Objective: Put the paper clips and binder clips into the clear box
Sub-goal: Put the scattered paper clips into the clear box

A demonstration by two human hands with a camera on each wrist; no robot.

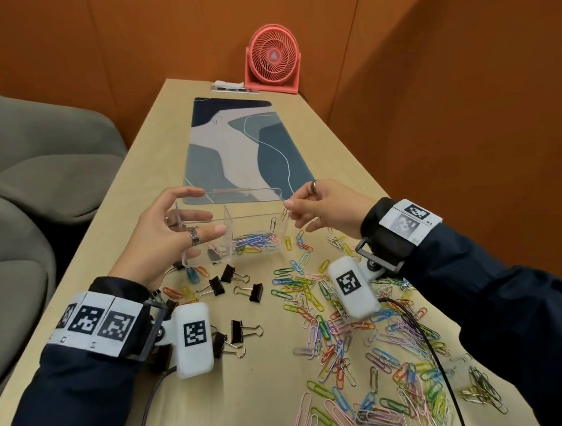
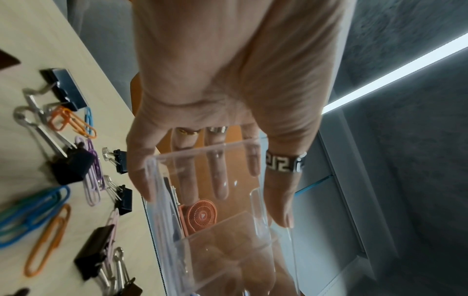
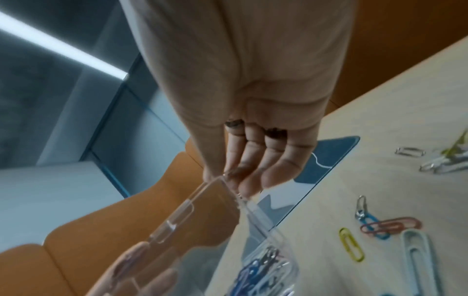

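Observation:
The clear box point(image 1: 208, 257) stands on the table with a divider inside. Coloured paper clips point(image 1: 256, 241) lie in its right compartment and a black binder clip point(image 1: 214, 254) in its left. My left hand point(image 1: 202, 219) grips the box's left end between thumb and fingers point(image 2: 278, 200). The hinged lid point(image 1: 244, 195) is raised, and my right hand point(image 1: 293, 208) pinches its right corner point(image 3: 222, 177). Loose paper clips point(image 1: 352, 342) are heaped at the near right. Several binder clips point(image 1: 216, 286) lie in front of the box.
A blue patterned desk mat point(image 1: 246, 148) lies behind the box, and a coral fan point(image 1: 273, 60) stands at the table's far end. Grey chairs point(image 1: 29, 150) sit beyond the table's left edge. A black cable point(image 1: 423, 339) crosses the paper clip heap.

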